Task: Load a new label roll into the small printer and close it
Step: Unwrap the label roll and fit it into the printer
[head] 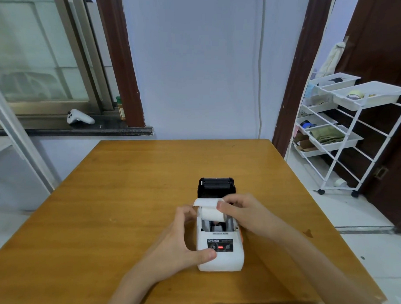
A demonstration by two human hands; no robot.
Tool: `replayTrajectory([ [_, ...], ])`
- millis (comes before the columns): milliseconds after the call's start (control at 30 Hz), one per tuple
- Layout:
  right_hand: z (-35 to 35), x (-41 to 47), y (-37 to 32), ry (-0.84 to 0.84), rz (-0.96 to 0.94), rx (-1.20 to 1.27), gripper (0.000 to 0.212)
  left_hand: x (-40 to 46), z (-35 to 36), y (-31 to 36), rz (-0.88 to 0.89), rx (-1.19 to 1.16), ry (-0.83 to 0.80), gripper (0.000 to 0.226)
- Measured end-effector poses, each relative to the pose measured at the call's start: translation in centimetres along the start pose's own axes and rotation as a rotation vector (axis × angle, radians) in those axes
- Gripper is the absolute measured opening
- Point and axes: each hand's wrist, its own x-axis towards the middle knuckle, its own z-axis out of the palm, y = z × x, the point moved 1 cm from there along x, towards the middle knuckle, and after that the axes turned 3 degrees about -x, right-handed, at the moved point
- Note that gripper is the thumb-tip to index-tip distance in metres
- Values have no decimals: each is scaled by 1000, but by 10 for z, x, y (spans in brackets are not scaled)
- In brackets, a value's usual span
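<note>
A small white printer (222, 259) lies on the wooden table (125, 194), its black lid (216, 186) swung open away from me. A white label roll (212, 213) rests at the top of the open compartment, a loose end of paper curling above it. My right hand (245, 212) pinches the roll's right end and the loose paper. My left hand (180, 240) grips the printer's left side, thumb on the front near the control panel. A red light shows on the panel.
A white wheeled rack (341, 134) with trays of tape and cloth stands to the right of the table. A white game controller (79, 118) and a small bottle (121, 108) sit on the dark window ledge at the left.
</note>
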Motion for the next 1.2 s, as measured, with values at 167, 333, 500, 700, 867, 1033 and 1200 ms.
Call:
replayTrajectory([
  [167,0,8,0,-69,-12,-136,50,0,1,0,5,30,5,75],
  [333,-3,10,3,-75,-19,-148,43,1,1,-3,3,30,9,76],
  [500,-7,14,6,-108,-57,-100,33,-1,-1,0,38,43,4,79],
  [700,-15,19,5,-162,8,-48,21,0,-1,4,146,58,-43,67],
  [867,-16,23,4,-165,62,-50,39,-1,-2,1,152,95,-72,59],
  [1033,-14,22,0,-198,61,-48,44,-2,-2,2,143,127,-114,45],
  [1200,-17,22,3,-207,34,-67,23,-2,-1,2,175,209,-64,46],
])
